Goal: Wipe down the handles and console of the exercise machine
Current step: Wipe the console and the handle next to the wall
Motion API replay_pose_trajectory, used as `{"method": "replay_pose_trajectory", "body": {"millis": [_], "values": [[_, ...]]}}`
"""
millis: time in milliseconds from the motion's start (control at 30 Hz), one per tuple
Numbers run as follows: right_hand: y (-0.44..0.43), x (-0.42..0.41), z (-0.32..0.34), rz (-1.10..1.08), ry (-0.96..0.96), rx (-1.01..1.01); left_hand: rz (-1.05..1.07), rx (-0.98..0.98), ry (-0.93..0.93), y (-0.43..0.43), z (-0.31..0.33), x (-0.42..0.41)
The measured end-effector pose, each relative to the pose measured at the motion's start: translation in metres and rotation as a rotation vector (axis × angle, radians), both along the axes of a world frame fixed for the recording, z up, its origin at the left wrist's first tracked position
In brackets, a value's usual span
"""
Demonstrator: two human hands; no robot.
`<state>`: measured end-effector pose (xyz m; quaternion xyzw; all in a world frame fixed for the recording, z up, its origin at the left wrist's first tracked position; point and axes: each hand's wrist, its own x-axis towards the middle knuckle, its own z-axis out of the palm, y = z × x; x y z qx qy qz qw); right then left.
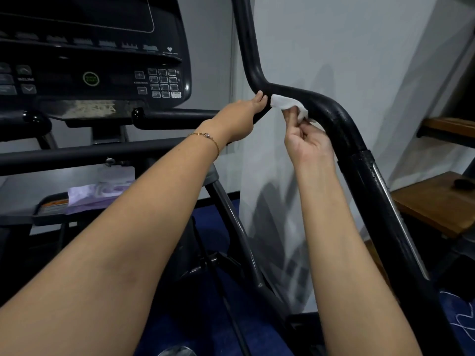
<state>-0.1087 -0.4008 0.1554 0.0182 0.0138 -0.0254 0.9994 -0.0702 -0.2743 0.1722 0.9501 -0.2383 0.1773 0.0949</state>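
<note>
Bare forearms; gold bracelet (pixel 208 140)

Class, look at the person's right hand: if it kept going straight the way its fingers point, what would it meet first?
Most likely the white wipe it already pinches, then the black handle the wipe drapes over.

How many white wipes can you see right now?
1: a white wipe draped over the black handle, pinched by the right hand. More may be hidden in the pack.
</note>
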Motion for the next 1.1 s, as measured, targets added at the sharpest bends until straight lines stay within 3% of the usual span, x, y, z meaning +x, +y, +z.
{"method": "replay_pose_trajectory", "body": {"millis": [200, 267, 333, 467, 600, 733, 800, 867, 1000, 1100], "values": [[0.008, -0.009, 0.007, -0.044, 0.102, -0.063, -0.004, 0.033, -0.009, 0.002, 0.002, 0.002], [0.014, -0.033, 0.002, -0.035, -0.017, -0.012, -0.013, 0.047, -0.013, 0.005, 0.003, 0.005], [0.022, -0.055, -0.005, -0.01, -0.145, -0.107, -0.032, 0.091, 0.007, 0.008, 0.005, 0.011], [0.024, -0.075, -0.011, -0.241, -0.211, -0.723, -0.055, 0.075, 0.074, 0.013, 0.01, 0.014], [-0.012, -0.079, 0.02, -0.493, -0.287, -1.175, -0.119, -0.136, -0.098, -0.008, 0.007, -0.006], [-0.04, -0.075, 0.057, -0.929, -0.132, -1.835, -0.192, -0.222, -0.169, -0.035, 0.004, -0.031], [-0.052, -0.072, 0.057, -0.921, -0.075, -2.244, -0.199, -0.279, -0.176, -0.045, 0.001, -0.045], [-0.063, -0.072, 0.048, -0.856, -0.05, -2.524, -0.177, -0.378, -0.138, -0.053, -0.002, -0.053], [-0.08, -0.086, 0.029, -0.896, -0.128, -2.897, -0.098, -0.459, -0.081, -0.065, -0.01, -0.067], [-0.091, -0.091, 0.023, -0.879, -0.303, -3.004, -0.077, -0.431, -0.143, -0.07, -0.016, -0.082]]}}
